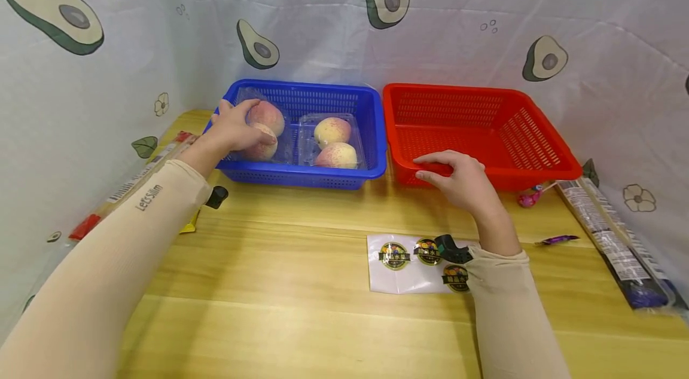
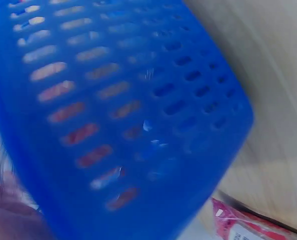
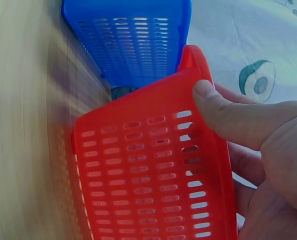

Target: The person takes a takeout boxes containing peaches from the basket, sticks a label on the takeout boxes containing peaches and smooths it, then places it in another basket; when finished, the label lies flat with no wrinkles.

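Observation:
My left hand [image 1: 243, 125] reaches into the blue basket [image 1: 301, 176] and grips the left clear plastic box [image 1: 284, 146], which holds two peaches [image 1: 271, 116]. A second clear box [image 1: 355, 128] with two peaches sits beside it. In the left wrist view the blue basket's wall [image 2: 128, 110] fills the frame, blurred. My right hand [image 1: 437, 167] grips the front rim of the empty red basket [image 1: 484, 128]. Its thumb [image 3: 228, 115] presses the outer wall of the red basket [image 3: 138, 175], and the other fingers curl inside.
A sticker sheet [image 1: 398, 268] lies on the wooden table [image 1: 280, 283] by my right wrist. Long packaged rolls lie at the right edge [image 1: 608, 235] and the left edge [image 1: 134, 179]. Small candies [image 1: 530, 196] sit by the red basket. Avocado-print cloth walls surround the table.

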The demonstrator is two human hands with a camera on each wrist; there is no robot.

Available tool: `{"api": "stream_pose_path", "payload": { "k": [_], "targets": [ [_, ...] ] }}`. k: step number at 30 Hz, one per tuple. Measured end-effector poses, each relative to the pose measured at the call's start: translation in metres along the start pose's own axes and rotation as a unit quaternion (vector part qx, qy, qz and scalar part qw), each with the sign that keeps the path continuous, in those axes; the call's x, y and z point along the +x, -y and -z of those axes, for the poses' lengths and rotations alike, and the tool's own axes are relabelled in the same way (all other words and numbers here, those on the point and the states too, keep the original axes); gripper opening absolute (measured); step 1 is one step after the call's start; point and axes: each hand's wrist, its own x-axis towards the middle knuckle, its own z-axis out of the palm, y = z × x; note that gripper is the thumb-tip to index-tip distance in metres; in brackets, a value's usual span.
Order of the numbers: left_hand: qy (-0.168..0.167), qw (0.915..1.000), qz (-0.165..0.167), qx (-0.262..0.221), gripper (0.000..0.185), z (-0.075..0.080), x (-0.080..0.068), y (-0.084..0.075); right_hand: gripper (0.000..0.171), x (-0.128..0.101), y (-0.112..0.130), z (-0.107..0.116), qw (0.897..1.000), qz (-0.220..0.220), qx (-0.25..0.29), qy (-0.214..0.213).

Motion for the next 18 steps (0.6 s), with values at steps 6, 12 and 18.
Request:
{"api": "stream_pose_path", "payload": {
  "k": [6, 12, 18],
  "targets": [
    [-0.134, 0.9872, -0.047, -0.073, 0.082, 0.018, -0.024, -0.015, 0.029, 0.002, 0.001, -0.002, 1.000, -0.011, -0.002, 0.009],
    [-0.249, 0.9199, -0.165, -0.254, 0.053, 0.030, -0.064, -0.031, 0.029, 0.003, -0.001, -0.001, 1.000, -0.020, -0.002, 0.012],
    [-0.197, 0.8526, -0.272, -0.400, 0.039, 0.005, -0.103, -0.036, 0.029, 0.003, -0.004, -0.002, 1.000, -0.018, 0.001, 0.009]
  ]
}}
